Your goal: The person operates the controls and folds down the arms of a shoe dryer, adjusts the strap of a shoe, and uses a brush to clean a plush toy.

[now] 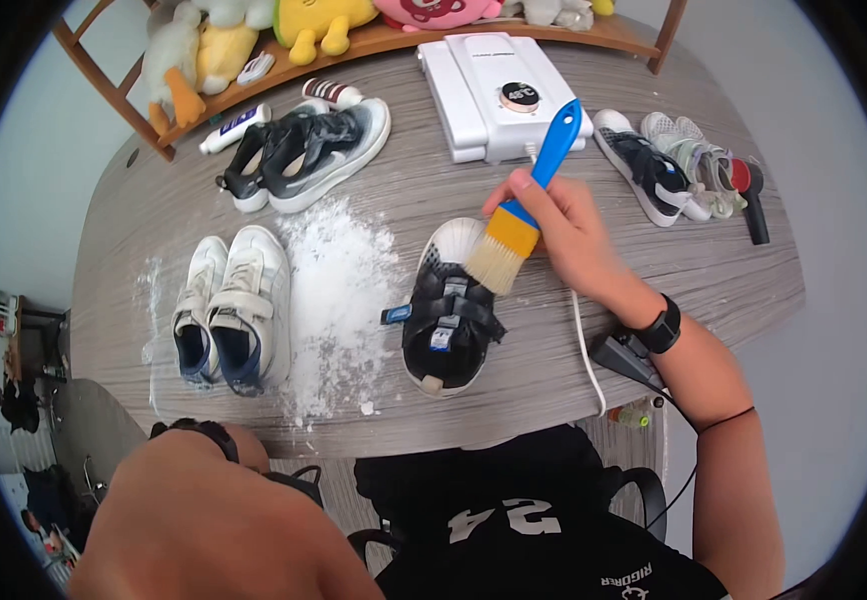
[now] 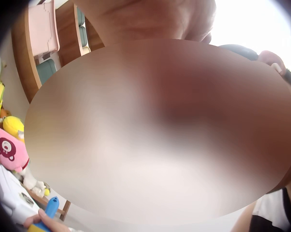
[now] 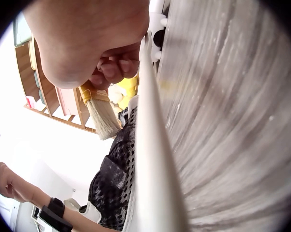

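Observation:
My right hand [image 1: 566,232] grips a paintbrush [image 1: 557,145] low on its blue handle, which slants up and away. The pale bristles [image 1: 499,262] overlap the toe side of a small black shoe [image 1: 451,340] with a white toe and straps. In the right wrist view, the bristle tip comes close to the shoe's dark mesh [image 3: 109,183]. My left hand [image 3: 12,182] is raised well above the table in the right wrist view, one finger stretched out and the others bent, holding nothing visible. A large blur covers the middle of the left wrist view.
White powder [image 1: 339,300] lies spread left of the black shoe. White shoes [image 1: 254,290], dark sneakers [image 1: 329,165] and other small shoes [image 1: 644,165] stand around. Behind the brush is a white device [image 1: 494,75] with a cable [image 1: 584,350]. A wooden shelf [image 1: 394,45] bears plush toys.

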Motion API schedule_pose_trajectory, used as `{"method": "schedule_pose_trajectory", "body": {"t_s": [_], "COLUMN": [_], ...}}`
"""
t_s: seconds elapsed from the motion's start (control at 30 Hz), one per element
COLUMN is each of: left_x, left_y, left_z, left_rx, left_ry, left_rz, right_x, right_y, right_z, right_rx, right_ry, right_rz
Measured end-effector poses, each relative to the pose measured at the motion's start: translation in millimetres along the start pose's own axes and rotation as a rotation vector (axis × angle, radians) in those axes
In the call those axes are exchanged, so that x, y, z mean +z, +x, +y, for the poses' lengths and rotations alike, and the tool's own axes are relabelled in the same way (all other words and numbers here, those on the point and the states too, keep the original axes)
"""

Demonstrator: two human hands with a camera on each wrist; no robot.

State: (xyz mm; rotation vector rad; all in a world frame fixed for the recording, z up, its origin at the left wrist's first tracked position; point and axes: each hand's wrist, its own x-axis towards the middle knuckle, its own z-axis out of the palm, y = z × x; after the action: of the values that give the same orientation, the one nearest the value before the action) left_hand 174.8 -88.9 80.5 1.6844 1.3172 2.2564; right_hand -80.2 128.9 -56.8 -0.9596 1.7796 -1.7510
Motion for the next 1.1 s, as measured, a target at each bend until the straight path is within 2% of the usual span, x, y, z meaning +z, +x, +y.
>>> {"method": "schedule_pose_trajectory", "body": {"t_s": [0.1, 0.13, 0.23, 0.33, 0.4, 0.47, 0.53, 0.6, 0.63, 0.7, 0.73, 0.83, 0.9, 0.97, 1.03, 1.07, 1.1], "left_x": [-8.4, 13.0, 5.7, -19.1, -13.8, -13.0, -19.7, -8.8, -19.9, -11.3, -8.4, -7.1, -3.2, -4.5, 0.3, -5.5, -3.1], "left_y": [0.0, -8.4, -25.9, -2.0, -0.9, -7.1, 15.6, 24.5, 30.1, 36.5, 41.4, 44.9, 40.6, 40.5, 14.0, 44.9, 34.7], "left_z": [2.9, 9.9, 29.4, 3.9, 9.5, 2.9, -14.8, -11.6, -18.1, -13.2, -27.4, -20.5, -11.2, -11.8, 21.6, -5.4, 9.0], "left_rx": [-0.001, -0.01, -0.007, -0.002, 0.017, 0.029, 0.024, 0.019, 0.028, 0.031, 0.033, 0.023, 0.033, 0.065, 0.076, 0.077, 0.079], "left_ry": [-0.064, -0.098, -0.199, -0.273, -0.268, -0.262, -0.234, -0.197, -0.166, -0.128, -0.126, -0.172, -0.191, -0.212, -0.221, -0.22, -0.221], "left_rz": [-0.043, -0.064, -0.142, -0.216, -0.168, -0.082, -0.036, 0.021, 0.067, 0.147, 0.152, 0.143, 0.142, 0.14, 0.112, 0.099, 0.099], "right_x": [-2.3, -1.6, -4.0, -3.1, -2.0, -1.4, -3.1, -1.1, 0.0, 2.2, -0.8, -3.2, -3.3, -3.2, -2.5, -3.8, -2.9], "right_y": [-0.9, -0.2, 0.8, 3.7, 2.8, -0.9, -1.4, -1.0, -0.1, 3.8, 4.8, 0.4, 1.1, 0.9, 5.9, 7.6, 5.8], "right_z": [-4.4, -4.0, -3.8, -1.2, 2.4, -2.5, -9.9, -7.5, -5.6, -1.7, -2.2, -5.9, -7.0, 1.4, 9.7, 8.4, 8.2], "right_rx": [0.007, -0.022, -0.039, -0.077, -0.102, -0.043, -0.016, -0.033, -0.04, 0.007, -0.001, -0.025, -0.054, -0.08, -0.163, -0.183, -0.165], "right_ry": [-0.072, -0.062, -0.075, -0.038, -0.004, -0.004, -0.034, -0.024, -0.027, -0.016, -0.03, -0.033, -0.053, -0.055, -0.029, -0.041, -0.018], "right_rz": [0.008, 0.021, 0.015, 0.031, 0.008, -0.003, -0.015, 0.009, 0.023, -0.001, -0.011, 0.051, 0.01, 0.047, 0.034, 0.054, 0.039]}}
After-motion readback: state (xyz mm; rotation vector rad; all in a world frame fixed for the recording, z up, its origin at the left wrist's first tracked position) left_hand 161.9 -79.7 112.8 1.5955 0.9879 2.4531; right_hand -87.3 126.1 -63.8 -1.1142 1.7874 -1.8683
